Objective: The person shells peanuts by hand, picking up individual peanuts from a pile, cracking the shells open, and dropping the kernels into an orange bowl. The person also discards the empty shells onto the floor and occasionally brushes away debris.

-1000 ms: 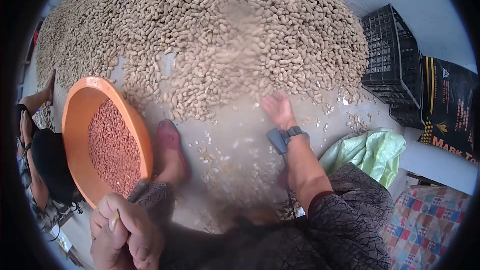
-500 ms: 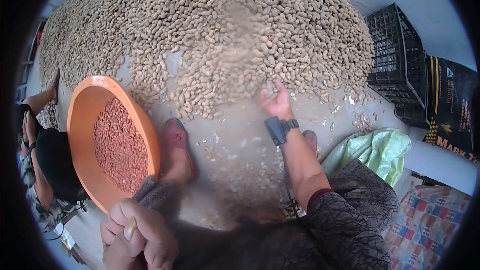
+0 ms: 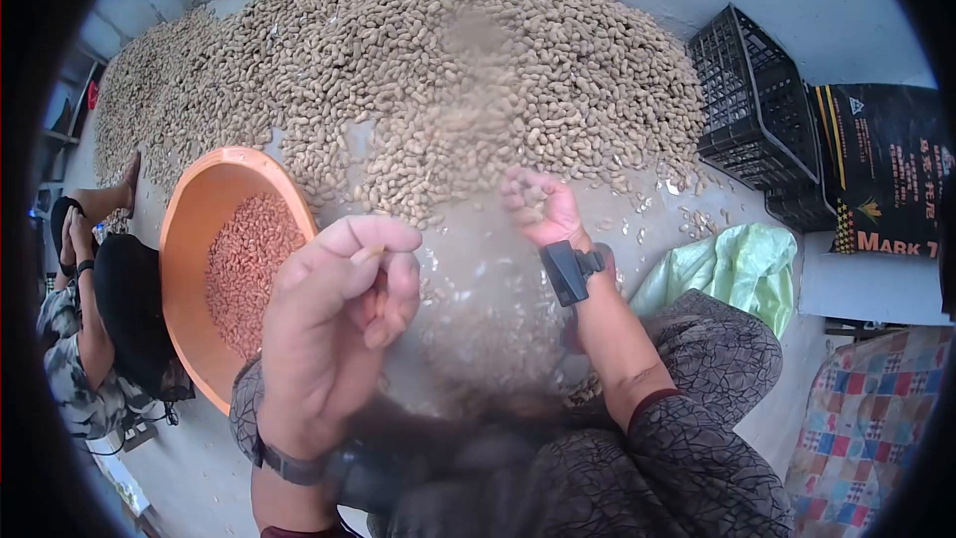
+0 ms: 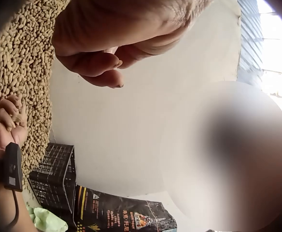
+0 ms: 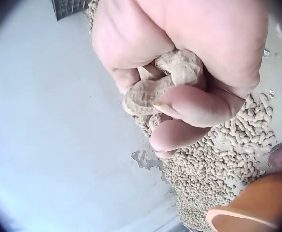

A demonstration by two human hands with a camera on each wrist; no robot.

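Note:
In the head view the right hand (image 3: 540,207) is at the near edge of a large heap of unshelled peanuts (image 3: 398,70). The right wrist view shows its fingers curled round several peanuts (image 5: 148,95). The left hand (image 3: 334,314) is raised beside an orange basin (image 3: 179,249) of red kernels (image 3: 249,269), thumb against a curled index finger. A small yellowish spot shows at the thumb tip; whether anything is pinched there cannot be told. In the left wrist view the left hand (image 4: 117,38) is seen from close by, its fingers curled.
Black crates (image 3: 757,100) and a black printed sack (image 3: 881,169) stand at the right, with a green sack (image 3: 732,269) and a patterned cloth (image 3: 861,428) nearer. At the left another person (image 3: 95,339) sits beyond the basin. Shell bits lie on the floor (image 3: 478,239).
The left hand has risen and moved right from the bottom of the head view, its palm side now showing. The right hand has closed round peanuts near the heap's edge.

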